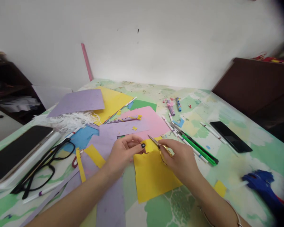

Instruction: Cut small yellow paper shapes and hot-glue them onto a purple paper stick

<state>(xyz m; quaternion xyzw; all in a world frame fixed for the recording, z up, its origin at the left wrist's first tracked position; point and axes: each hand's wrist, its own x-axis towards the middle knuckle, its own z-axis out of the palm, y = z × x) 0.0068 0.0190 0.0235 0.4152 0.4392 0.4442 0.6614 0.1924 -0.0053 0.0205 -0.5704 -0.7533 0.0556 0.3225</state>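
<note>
Left hand pinches a small yellow piece between thumb and fingers; right hand is closed on the gold-handled scissors, blades at that piece. Hands near each other, not clasped. Blade gap and exact line of contact: cannot tell. Larger yellow sheet lies below and between the hands, its torn-looking upper edge close under the fingers. Green cutter rests just beyond the right hand; pink paper beyond both; purple paper below the left hand; black glasses to its left. Technique, as judged: grip the piece near the cut so it does not fold, fingertips off the blade path; take short snips, turning the paper rather than the scissors. Lift the work clear of the larger sheet, since the lower blade could catch its edge. Thin paper likely bends if held loosely.
</note>
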